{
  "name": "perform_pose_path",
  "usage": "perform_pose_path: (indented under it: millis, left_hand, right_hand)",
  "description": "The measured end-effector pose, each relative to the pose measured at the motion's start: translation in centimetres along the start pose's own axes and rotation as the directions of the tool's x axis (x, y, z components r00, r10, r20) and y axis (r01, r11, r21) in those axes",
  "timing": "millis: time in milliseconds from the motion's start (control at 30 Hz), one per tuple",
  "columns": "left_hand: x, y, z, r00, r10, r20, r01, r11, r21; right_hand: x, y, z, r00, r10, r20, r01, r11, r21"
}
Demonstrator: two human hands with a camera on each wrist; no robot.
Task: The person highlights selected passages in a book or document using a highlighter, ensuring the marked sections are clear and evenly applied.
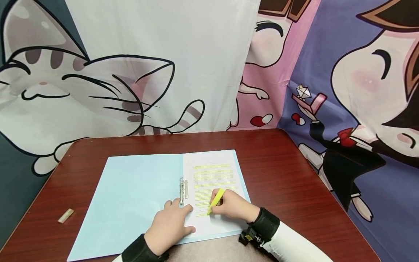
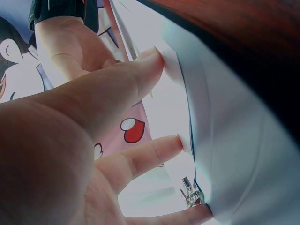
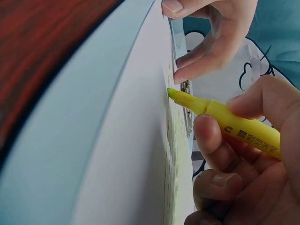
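Observation:
My right hand pinches a yellow highlighter between thumb and fingers, its green-yellow tip right at the page in the right wrist view. Printed lines on the white paper carry yellow highlighting from top down to the tip. The sheet lies on the right side of an open light blue folder, beside a metal clip. My left hand rests with spread fingers on the folder and the paper's lower left edge; in the left wrist view one fingertip is close to the clip.
A small pale block-like piece lies at the left on the reddish-brown table. Behind the table hang cartoon-printed cloths. A greyish-beige surface shows at the near edge, below the folder.

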State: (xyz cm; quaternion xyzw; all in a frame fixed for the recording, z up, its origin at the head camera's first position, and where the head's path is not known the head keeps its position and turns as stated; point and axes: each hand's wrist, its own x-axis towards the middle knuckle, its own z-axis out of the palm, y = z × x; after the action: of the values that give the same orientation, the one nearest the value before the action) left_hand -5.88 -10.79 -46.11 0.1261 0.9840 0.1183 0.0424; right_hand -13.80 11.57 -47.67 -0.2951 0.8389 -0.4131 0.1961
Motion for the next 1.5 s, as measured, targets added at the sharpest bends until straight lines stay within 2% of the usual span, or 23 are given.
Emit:
perform_pose_path:
  millis: [367, 567, 833, 933, 1033, 1133, 1233, 1367, 1500]
  left_hand:
    - [-0.1, 0.1, 0.0, 1.0, 0.001, -0.019, -0.001, 1.0, 0.008]
    - [-0.4, 0.3, -0.1, 1.0, -0.02, 0.0, 0.02, 1.0, 0.019]
    - [-0.6, 0.5, -0.1, 0.999, -0.047, 0.011, 0.047, 0.998, 0.042]
    - [-0.6, 0.3, 0.0, 0.999, -0.042, -0.003, 0.042, 0.996, 0.076]
    - [-0.7, 0.0, -0.1, 0.999, -0.027, -0.029, 0.03, 0.993, 0.114]
    - [-0.6, -0.1, -0.3, 0.998, -0.009, -0.056, 0.016, 0.991, 0.131]
    - [-0.5, 0.0, -0.6, 0.996, 0.028, -0.084, -0.018, 0.993, 0.117]
    - [-0.4, 0.7, -0.8, 0.989, 0.125, -0.077, -0.124, 0.992, 0.012]
    - [-0.6, 1.5, -0.8, 0.976, 0.213, -0.038, -0.216, 0.972, -0.096]
  right_hand:
    - [-0.2, 0.4, -0.2, 1.0, -0.001, 0.004, 0.001, 1.0, -0.004]
    - [-0.4, 0.4, -0.4, 1.0, -0.015, 0.005, 0.015, 1.0, -0.02]
    - [-1.2, 0.3, -1.9, 0.992, -0.056, -0.116, 0.062, 0.997, 0.048]
    - [-1.7, 0.7, -2.6, 0.984, -0.083, -0.156, 0.087, 0.996, 0.017]
    - [-2.2, 1.1, -3.2, 0.975, -0.138, -0.176, 0.126, 0.989, -0.075]
    - [-2.6, 1.7, -3.9, 0.962, -0.202, -0.182, 0.163, 0.965, -0.206]
    - [-3.2, 2.2, -4.5, 0.957, -0.218, -0.19, 0.144, 0.93, -0.339]
    - [-4.2, 2.9, -5.3, 0.966, -0.18, -0.184, 0.066, 0.864, -0.499]
    - [-5.2, 3.4, -6.1, 0.98, -0.143, -0.141, 0.031, 0.802, -0.596]
